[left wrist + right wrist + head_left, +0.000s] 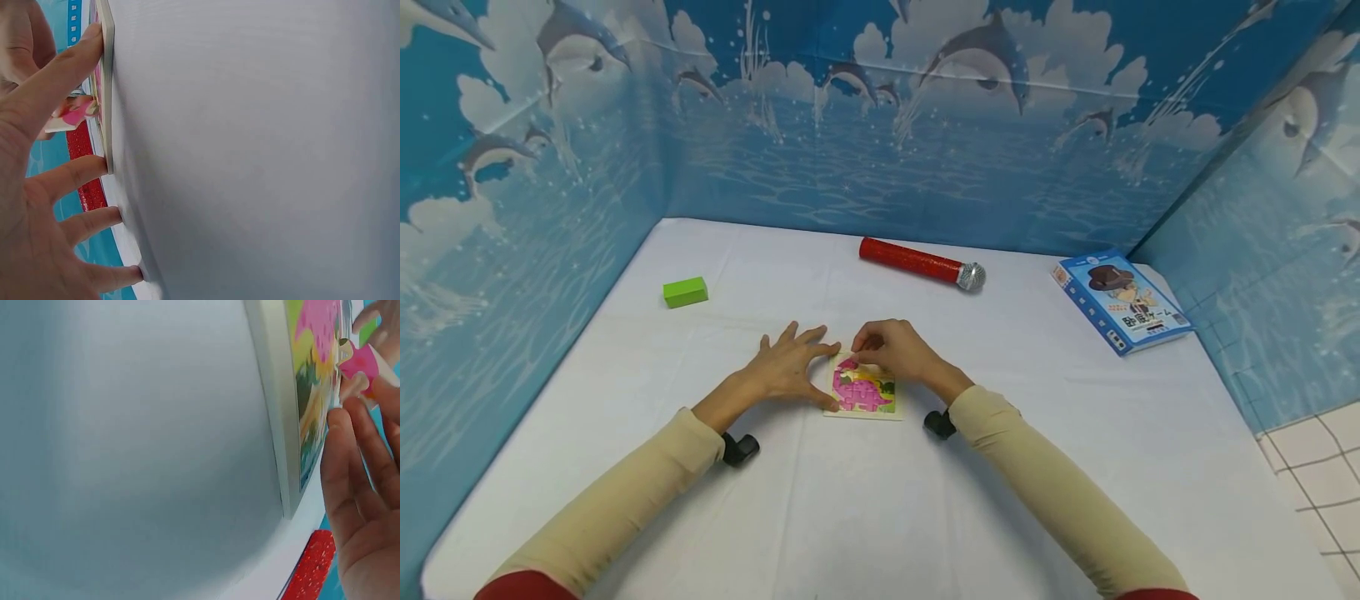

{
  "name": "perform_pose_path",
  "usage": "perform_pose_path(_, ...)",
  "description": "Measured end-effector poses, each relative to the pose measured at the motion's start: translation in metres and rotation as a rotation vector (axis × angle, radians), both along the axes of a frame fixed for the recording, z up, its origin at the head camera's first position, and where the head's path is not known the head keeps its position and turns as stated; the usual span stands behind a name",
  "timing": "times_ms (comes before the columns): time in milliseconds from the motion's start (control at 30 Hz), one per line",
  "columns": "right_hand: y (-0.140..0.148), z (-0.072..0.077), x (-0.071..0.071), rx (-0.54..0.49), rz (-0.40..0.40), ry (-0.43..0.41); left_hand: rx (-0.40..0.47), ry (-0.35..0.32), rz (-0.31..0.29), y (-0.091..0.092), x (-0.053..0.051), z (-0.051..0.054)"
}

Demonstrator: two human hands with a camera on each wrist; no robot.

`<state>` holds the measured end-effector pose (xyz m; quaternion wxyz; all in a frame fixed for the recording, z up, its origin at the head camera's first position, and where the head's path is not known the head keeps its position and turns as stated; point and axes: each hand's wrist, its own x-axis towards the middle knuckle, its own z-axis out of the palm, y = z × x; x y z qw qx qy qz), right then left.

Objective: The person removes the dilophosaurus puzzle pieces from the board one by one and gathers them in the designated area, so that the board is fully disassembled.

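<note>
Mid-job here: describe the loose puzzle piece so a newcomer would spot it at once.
On the white table, find the small picture puzzle between the left hand and the right hand. Over its far left part, the right hand pinches the loose piece. Pink and pale, it is held tilted, while the other pink pieces lie flat.
</note>
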<state>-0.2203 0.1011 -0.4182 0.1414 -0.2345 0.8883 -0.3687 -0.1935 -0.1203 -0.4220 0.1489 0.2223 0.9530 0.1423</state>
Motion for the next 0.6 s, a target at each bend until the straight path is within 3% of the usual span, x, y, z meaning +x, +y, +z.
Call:
perform_pose_path(233, 0.010, 0.002, -0.003, -0.086, -0.004, -0.058, -0.004, -0.008, -0.001, 0.000, 0.000, 0.000)
perform_pose_path(400, 0.028, 0.006, -0.003, -0.102, -0.077, -0.078, 0.000, -0.007, 0.005, 0.001, -0.001, -0.001)
perform_pose_path(600, 0.064, 0.008, -0.002, -0.033, -0.182, -0.072, 0.003, -0.008, 0.009, 0.000, -0.001, -0.001)
